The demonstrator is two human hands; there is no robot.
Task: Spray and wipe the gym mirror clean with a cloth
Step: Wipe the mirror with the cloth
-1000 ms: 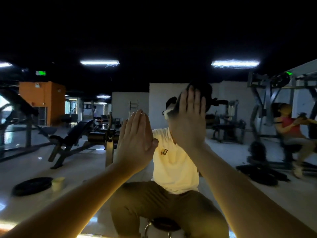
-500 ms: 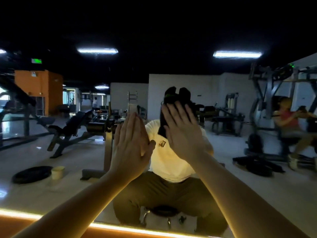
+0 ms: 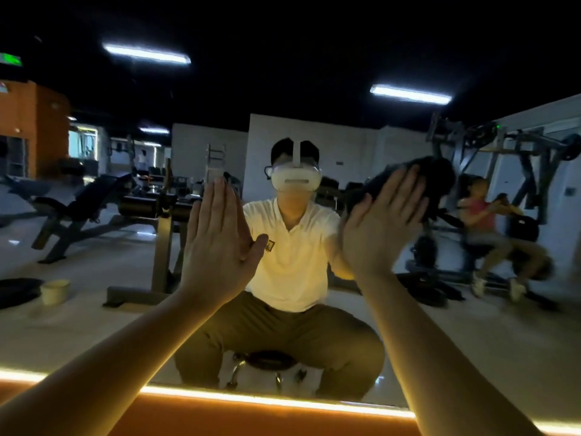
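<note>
The wiping stage is, by the look of it, under way: the right hand (image 3: 380,225) is pressing a dark cloth (image 3: 437,180) flat against the gym mirror (image 3: 94,325), with its fingers straight and slightly fanned, not curled round the fabric. The cloth is lying on the glass up and to the right of the person's own reflection, bunching into soft, thick folds beyond the fingertips; it is looking matte and absorbent, like microfibre or towelling, though the dim light is making that hard to confirm. The left hand (image 3: 217,243) is resting flat on the glass, fingers straight and closed together, thumb out to the side, holding nothing. No spray bottle is showing, so spraying is probably done or paused. The glass is reading as smooth and hard, and no droplets, streaks or haze are showing on it, so how much is already clean cannot be told; the lower and left stretches seem likely to need passes. A glowing amber light strip (image 3: 251,401) is running along the mirror's bottom edge, and the reflection is showing a round padded stool (image 3: 270,361), a pale tub (image 3: 55,291) and a black weight plate (image 3: 15,291).
</note>
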